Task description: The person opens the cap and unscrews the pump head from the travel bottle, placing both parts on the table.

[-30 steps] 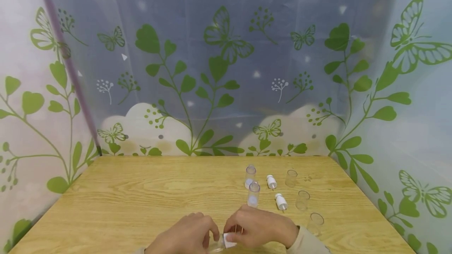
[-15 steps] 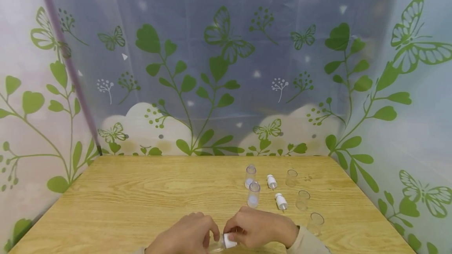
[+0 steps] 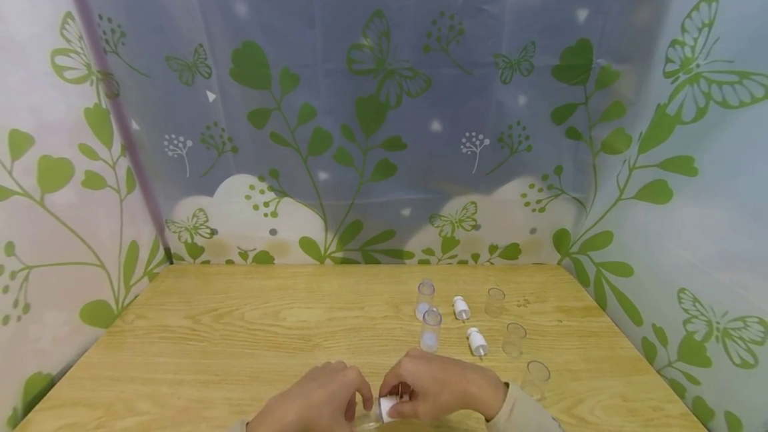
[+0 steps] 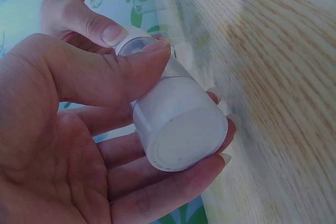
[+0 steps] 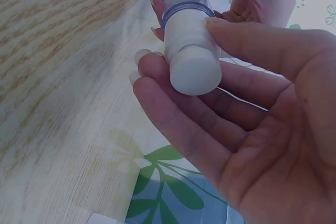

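At the near edge of the head view, my left hand (image 3: 318, 395) and right hand (image 3: 441, 387) meet over one small bottle. The left thumb and fingers grip the bottle's clear body, whose white rounded base (image 4: 181, 129) points toward the left wrist camera. At the other end, a white pump top (image 5: 194, 66) sits on the bottle's mouth, against a bluish clear rim (image 5: 186, 8). Right thumb and fingertips pinch this top from its sides. The bottle lies tilted nearly sideways between both hands, close over the wooden table (image 3: 252, 319).
Beyond the right hand stand two clear bottles (image 3: 430, 331) with whitish bottoms. Two white pump tops (image 3: 477, 342) lie to their right. Further right is a row of three clear caps (image 3: 514, 340). Patterned curtains (image 3: 384, 152) enclose the table at the back and sides.
The right thumb and fingers shift slightly around the white pump top. The left hand keeps its grip on the bottle, and the things on the table stay in place.
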A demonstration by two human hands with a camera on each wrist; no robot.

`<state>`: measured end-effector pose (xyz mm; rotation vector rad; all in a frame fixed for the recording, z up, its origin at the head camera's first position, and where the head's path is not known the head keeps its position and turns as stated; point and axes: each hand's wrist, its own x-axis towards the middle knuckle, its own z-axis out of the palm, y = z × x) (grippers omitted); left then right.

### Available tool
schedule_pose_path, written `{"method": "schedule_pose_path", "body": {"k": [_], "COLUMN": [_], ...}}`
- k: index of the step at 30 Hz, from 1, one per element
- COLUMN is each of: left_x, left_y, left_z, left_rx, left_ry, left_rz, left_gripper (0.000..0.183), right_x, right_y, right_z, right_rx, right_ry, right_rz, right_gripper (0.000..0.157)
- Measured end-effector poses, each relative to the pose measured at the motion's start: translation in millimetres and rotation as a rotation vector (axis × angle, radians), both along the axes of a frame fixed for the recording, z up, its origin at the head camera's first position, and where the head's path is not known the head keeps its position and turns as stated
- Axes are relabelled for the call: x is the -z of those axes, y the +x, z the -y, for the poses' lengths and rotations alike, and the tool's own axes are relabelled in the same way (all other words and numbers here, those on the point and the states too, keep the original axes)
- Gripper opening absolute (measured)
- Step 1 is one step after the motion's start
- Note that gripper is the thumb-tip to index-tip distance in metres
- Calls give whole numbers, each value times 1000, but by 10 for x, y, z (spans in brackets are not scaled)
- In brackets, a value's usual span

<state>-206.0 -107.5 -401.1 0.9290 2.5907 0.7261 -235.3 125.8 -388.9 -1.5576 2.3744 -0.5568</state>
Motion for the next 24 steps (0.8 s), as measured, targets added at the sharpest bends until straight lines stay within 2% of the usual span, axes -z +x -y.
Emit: {"method": "schedule_pose_path", "body": {"k": [8, 15, 24], "left_x": [5, -17, -8], "left_y": [13, 28, 33], "left_z": [-7, -51, -28], "left_rx": [-14, -34, -15], "left_ry": [-14, 2, 6], "left_rz": [-13, 14, -43], "left_gripper": [24, 27, 29], "right_x": [-10, -19, -27], "right_y": [4, 12, -7], "right_z": [1, 6, -39], "right_rx": [10, 32, 38], "right_ry": [-1, 8, 9], "right_rz": [16, 17, 35], "right_gripper": [10, 10, 18]}}
